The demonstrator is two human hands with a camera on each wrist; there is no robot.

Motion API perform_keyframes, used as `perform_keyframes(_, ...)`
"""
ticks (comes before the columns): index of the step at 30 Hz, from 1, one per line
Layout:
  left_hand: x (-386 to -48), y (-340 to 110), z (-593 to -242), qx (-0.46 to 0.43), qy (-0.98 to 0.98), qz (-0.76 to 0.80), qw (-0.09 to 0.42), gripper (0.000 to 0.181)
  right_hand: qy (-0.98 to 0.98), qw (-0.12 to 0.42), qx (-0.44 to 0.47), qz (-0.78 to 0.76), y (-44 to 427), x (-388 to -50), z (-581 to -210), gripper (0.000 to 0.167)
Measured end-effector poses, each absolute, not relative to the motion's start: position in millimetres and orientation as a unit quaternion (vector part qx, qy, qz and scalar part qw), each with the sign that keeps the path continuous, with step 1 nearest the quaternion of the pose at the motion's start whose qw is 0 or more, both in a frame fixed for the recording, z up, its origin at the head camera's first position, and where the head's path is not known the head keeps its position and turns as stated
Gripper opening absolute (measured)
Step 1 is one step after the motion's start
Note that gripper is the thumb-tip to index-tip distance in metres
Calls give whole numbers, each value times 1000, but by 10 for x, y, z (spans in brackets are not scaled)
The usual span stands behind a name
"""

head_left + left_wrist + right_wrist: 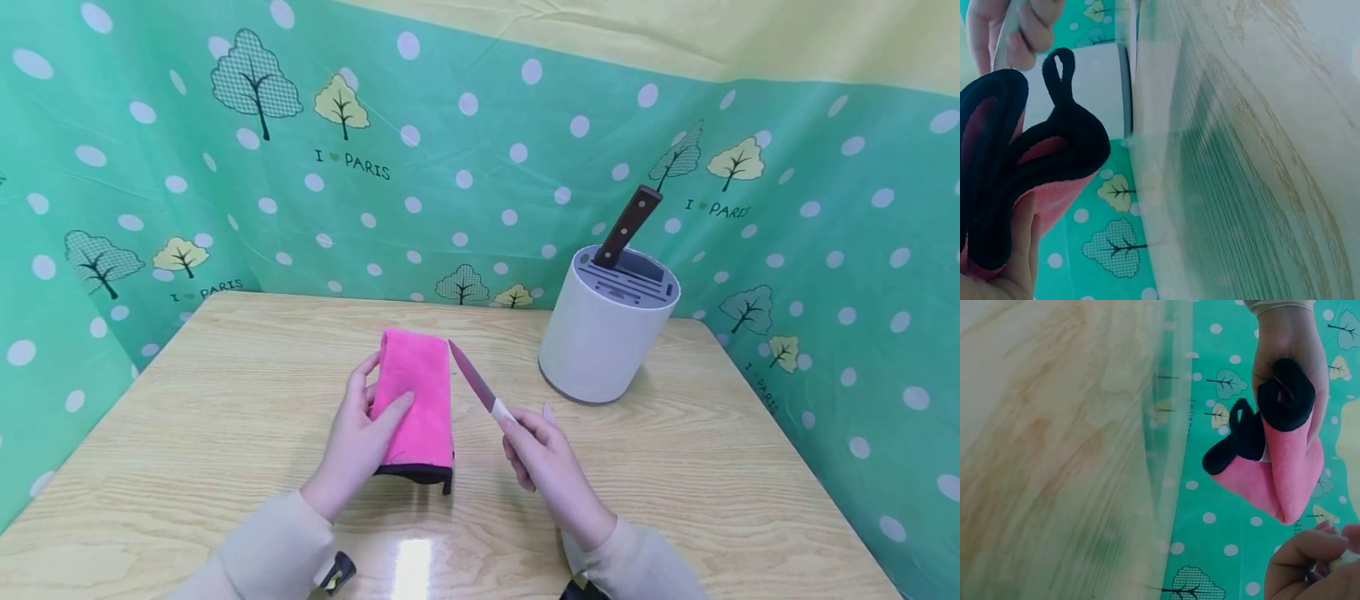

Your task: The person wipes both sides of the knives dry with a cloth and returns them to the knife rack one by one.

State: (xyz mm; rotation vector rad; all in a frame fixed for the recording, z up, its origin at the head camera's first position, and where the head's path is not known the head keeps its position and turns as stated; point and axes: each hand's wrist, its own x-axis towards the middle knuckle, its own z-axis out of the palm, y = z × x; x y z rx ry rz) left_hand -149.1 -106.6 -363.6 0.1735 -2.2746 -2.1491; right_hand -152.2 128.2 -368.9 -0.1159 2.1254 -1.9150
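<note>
A folded pink towel point(422, 367) with black trim and a hanging loop is in my left hand point(360, 442); the thumb lies on its front and the fingers go behind. My right hand point(547, 471) grips a small knife point(476, 379) by its white handle, blade pointing up and left. The blade tip is beside the towel's upper right edge; whether they touch I cannot tell. In the left wrist view the towel's black edge point(1094, 150) shows its folds. The right wrist view shows the towel point(1297, 475) held off the table, with the right hand point(1304, 565) below.
At the back right stands a white round knife block point(600, 346) with a slotted grey top. A dark-handled knife point(630, 225) stands in it. A pale tip point(548, 412) shows beyond my right hand, mostly hidden. A green dotted curtain point(450, 208) surrounds the wooden table point(247, 400).
</note>
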Motion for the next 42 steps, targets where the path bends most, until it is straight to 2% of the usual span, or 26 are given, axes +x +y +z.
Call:
perform_keyframes(11, -1464, -946, -3628, 35, -724, -689, 5, 70, 732, 113, -55, -670, 1142, -1582, -3653, 41)
perform_keyframes(17, -1447, -903, -3614, 26, -727, -686, 12, 69, 726, 102, -42, -679, 1060, -1585, -3633, 39)
perform_keyframes(26, -1419, -853, -3585, 10, -728, -685, 30, 68, 704, 119, -52, -698, 967, -1556, -3615, 40)
perform_keyframes(34, -1408, -803, -3583, 12, -719, -694, 16, 69, 712, 105, -64, -691, 915, -1529, -3636, 40)
perform_keyframes(42, -1384, -764, -3575, -4, -728, -685, 33, 70, 729, 90, -67, -675, 891, -1497, -3629, 38)
